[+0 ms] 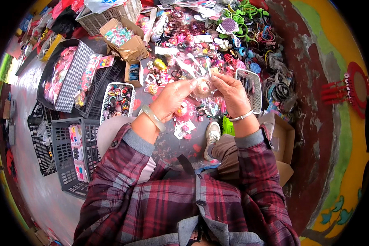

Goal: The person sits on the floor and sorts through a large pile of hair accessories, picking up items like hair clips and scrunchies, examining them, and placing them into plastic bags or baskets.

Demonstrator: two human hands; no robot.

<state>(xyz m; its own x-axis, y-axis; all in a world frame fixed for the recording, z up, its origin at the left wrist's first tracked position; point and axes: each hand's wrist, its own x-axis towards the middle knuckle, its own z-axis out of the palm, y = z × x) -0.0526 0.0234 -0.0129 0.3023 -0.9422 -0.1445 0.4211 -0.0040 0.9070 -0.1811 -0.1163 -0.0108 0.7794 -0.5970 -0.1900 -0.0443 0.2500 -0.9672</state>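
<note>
Your left hand [173, 96] and right hand [232, 93] each pinched one clear plastic bag [197, 71] holding one pale round trinket [202, 87], raised above the floor's heap. Nearby: two white baskets [118, 98], two cardboard boxes [125, 39].

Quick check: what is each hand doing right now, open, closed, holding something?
Left hand: closed, pinching the left edge of a clear plastic bag.
Right hand: closed, pinching the right edge of the same bag.
</note>
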